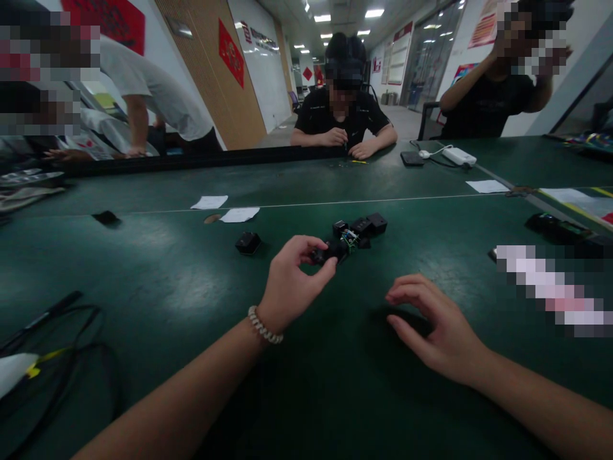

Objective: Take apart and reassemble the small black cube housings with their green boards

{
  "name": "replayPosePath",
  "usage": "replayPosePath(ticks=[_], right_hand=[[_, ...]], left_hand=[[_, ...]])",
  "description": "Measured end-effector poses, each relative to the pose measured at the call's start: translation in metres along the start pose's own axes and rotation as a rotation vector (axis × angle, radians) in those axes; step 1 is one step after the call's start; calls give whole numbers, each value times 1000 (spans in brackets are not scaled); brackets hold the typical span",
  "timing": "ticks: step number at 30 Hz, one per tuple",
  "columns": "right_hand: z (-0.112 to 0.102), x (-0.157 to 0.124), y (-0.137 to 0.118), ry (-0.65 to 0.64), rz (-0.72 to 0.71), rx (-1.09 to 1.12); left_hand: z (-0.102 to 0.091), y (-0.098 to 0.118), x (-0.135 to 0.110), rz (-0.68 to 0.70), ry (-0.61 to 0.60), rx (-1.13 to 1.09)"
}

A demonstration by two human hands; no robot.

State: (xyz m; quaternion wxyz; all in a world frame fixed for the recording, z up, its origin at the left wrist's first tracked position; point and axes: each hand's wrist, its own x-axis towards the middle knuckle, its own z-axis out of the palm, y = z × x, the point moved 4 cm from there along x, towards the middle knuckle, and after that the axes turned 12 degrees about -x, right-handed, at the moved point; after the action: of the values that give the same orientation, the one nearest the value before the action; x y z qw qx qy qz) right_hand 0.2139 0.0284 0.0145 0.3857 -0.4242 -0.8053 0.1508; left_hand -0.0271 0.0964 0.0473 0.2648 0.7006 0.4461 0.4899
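My left hand (297,276), with a beaded bracelet on the wrist, reaches to a cluster of small black parts on the green table. Its thumb and fingers close around a dark piece (332,250) at the near side of the cluster; the fingers partly cover it. Beside that piece lies a bit of bare circuitry with thin coloured wires (350,238). Black box-shaped pieces (368,225) sit just behind. My right hand (433,322) hovers low over or rests on the table to the right, fingers curved and apart, holding nothing. Left of the cluster stands a separate black block (248,243).
Paper slips (240,214) lie near the table seam. Black cables (71,338) spread at the left. A dark device (565,227) lies at the right, and a white adapter (458,156) farther back. Opposite sits a person (342,112) in black; other people are at both sides.
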Motion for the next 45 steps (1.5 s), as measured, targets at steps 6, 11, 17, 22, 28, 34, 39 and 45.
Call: replayPosePath(ticks=[6, 11, 17, 22, 28, 34, 39, 45], right_hand=[[1, 0, 0, -13, -10, -21], [2, 0, 1, -24, -7, -26], [2, -1, 1, -33, 0, -29], [1, 0, 0, -35, 2, -39], [0, 1, -1, -31, 1, -43], [1, 0, 0, -32, 2, -35], [2, 0, 0, -41, -3, -34], [2, 1, 0, -52, -4, -23]], left_hand=[[-58, -34, 25, 83, 201, 523], [-80, -62, 26, -108, 210, 737], [-85, -77, 27, -262, 192, 769], [-88, -86, 30, -260, 170, 776], [-91, -87, 30, -270, 216, 795], [-99, -91, 30, -334, 264, 834], [-101, -90, 29, -353, 278, 873], [-82, -67, 26, -181, 313, 828]])
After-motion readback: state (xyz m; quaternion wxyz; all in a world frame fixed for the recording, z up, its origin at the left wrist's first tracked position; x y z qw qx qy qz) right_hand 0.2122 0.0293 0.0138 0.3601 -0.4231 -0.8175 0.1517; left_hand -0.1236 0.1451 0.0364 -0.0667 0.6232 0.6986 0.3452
